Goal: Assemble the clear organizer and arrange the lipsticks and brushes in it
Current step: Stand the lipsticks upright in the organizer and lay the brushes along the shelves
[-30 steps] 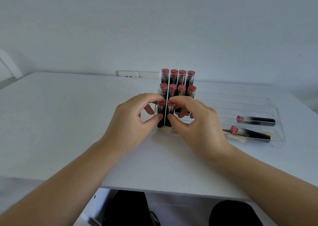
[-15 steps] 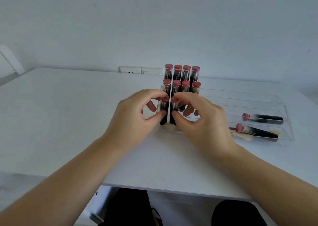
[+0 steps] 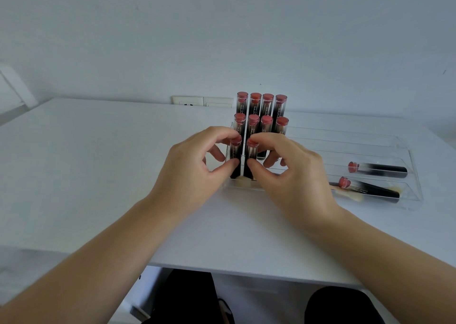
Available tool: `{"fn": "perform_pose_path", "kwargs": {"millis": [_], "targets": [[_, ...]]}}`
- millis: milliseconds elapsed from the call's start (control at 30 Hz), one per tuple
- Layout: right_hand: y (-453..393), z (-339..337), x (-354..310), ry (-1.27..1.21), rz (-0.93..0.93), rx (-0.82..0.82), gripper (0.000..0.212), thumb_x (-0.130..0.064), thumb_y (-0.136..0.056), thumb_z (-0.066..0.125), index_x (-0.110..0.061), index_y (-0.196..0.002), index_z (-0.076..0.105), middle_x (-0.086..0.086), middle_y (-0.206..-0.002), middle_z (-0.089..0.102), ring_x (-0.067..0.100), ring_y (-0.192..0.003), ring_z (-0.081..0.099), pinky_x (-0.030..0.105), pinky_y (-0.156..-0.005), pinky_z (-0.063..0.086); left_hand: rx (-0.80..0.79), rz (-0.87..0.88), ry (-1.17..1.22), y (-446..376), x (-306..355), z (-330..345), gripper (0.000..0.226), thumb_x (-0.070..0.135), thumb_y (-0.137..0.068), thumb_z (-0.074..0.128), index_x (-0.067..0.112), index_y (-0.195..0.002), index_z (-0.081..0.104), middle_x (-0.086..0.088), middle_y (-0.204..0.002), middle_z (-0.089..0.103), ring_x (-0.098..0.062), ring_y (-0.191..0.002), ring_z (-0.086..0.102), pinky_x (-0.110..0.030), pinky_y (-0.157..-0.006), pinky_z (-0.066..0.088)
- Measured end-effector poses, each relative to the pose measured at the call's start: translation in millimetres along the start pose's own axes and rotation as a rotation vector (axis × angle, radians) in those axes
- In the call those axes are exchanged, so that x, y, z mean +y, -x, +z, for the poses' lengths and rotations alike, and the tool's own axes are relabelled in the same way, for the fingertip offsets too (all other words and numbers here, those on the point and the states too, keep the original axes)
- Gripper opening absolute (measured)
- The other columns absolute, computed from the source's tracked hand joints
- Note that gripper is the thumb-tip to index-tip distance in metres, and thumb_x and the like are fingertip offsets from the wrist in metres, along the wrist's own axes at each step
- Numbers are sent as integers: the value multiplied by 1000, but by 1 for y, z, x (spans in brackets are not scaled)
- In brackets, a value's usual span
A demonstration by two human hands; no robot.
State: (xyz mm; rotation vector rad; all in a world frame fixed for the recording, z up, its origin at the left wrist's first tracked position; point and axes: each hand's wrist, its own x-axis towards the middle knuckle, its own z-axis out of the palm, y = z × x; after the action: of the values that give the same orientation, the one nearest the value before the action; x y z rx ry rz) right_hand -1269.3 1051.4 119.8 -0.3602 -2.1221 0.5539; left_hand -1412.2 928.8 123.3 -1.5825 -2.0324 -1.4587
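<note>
Clear organizer [image 3: 409, 166] near table [image 3: 98, 175] edge, hands [image 3: 195, 166] pinching front lipsticks [image 3: 235, 151]

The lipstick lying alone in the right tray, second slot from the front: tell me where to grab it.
Pinch the lipstick from above at mid-barrel, fingers across its width. It lies flat, pink cap pointing left, between low dividers of the clear tray, so only the top is open.

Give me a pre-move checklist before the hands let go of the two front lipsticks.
1. Left hand pinches the front-left lipstick: ok.
2. Right hand pinches the front-right lipstick: ok.
3. Both front lipsticks upright: ok.
4. Bottoms fully seated in the clear organizer: cannot tell, thumbs hide them.
5. Eight back lipsticks standing in two rows: ok.
6. All lipsticks stood up: not ok, two lying lipsticks remain in the trays.
</note>
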Motion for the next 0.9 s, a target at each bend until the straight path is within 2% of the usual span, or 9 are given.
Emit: {"fn": "perform_pose_path", "kwargs": {"millis": [133, 333, 467, 567, 733, 900], "targets": [[0, 0, 0, 4, 5, -6, 33, -19, -85, 71, -24, -118, 68, -16, -97, 69, 8, -78, 60, 20, -70, 49, -14, -3, 8, 0, 0, 0, 41, 12, -80, 80, 28, -116, 67, 21, -105, 69, -9, -85, 67, -29, -57, 49], [0, 0, -1, -9, 19, -2, 32, -16, -85, 72, -24, -116, 68, -13, -96, 70, 12, -77, 64, 31, -73, 52, 6, 5, 19, 1, 1, 0, 42, 18, -80, 78, 36, -115, 64, 26, -102, 69, -6, -83, 68, -31, -57, 48], [0, 1, -1, -16, 15, 2, 31, -16, -85, 71, -24, -114, 68, -14, -96, 71, 13, -76, 65, 34, -74, 53, 5, 19, 5, 1, 1, 0, 43, 21, -79, 77, 40, -115, 62, 28, -101, 68, -2, -82, 67, -16, -57, 45], [0, 2, 0, -22, 8, 12, 30, -18, -84, 70, -27, -113, 66, -17, -95, 69, 11, -75, 65, 34, -75, 52, -6, 14, -8, 0, 0, 0, 44, 19, -80, 78, 39, -115, 61, 29, -102, 68, 0, -82, 66, -7, -63, 40], [0, 2, 2, -39, 0, 20, 32, -21, -85, 71, -37, -111, 60, -19, -97, 67, 8, -75, 64, 27, -75, 50, -9, 3, -1, 1, 1, 0, 43, 22, -79, 76, 41, -115, 60, 26, -103, 69, -2, -82, 67, -11, -61, 42], [-1, 3, 3, -26, -2, 17, 33, -21, -85, 71, -38, -110, 59, -22, -100, 64, 7, -76, 64, 19, -75, 46, -9, -7, 5, 1, 2, -1, 44, 24, -79, 76, 42, -115, 59, 24, -103, 69, -1, -79, 66, -15, -58, 44]]}}
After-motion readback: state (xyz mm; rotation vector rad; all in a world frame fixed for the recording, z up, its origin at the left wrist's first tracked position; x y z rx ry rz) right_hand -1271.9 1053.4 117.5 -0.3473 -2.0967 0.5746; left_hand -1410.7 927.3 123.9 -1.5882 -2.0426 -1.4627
